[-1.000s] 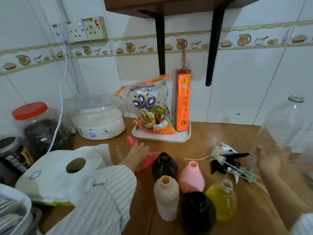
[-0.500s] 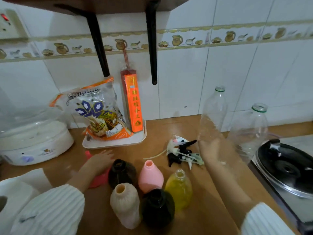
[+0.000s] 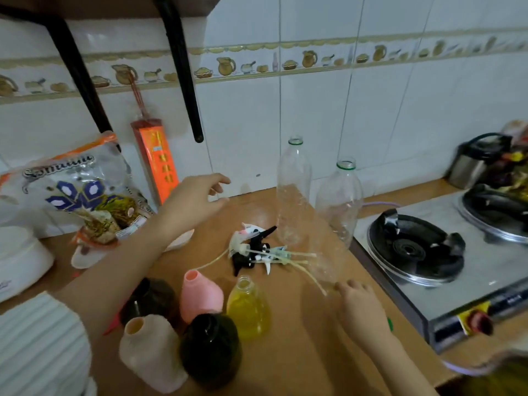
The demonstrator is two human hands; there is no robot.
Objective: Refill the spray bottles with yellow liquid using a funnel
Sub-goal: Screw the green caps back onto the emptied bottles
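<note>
five capless spray bottles stand clustered at the near middle of the wooden tabletop. the clear bottle is conical and holds yellow liquid up to about its shoulder. the pink bottle beside it is opaque and smooth, so what it holds cannot be told. the same goes for the beige bottle, matte and rounded, at the front. the black bottle in front of the pink one and the dark brown bottle behind the forearm are dark and glossy, contents not readable.

beyond them lies a tangle of spray triggers, white and black plastic heads with thin pale dip tubes fanning to the right. two tall clear plastic bottles stand farther back, both uncapped with green neck rings and looking empty: the slimmer bottle and the wider bottle just beside it.

the left hand hovers above the tabletop well behind the cluster, its fingers spread and loosely bent, grasping nothing. the right hand is low at the right of the yellow-filled bottle, near the tube ends, fingers relaxed and holding nothing. a red plastic edge shows under the left forearm; whether it is the funnel cannot be told.

a gas stove sits at the right.
</note>
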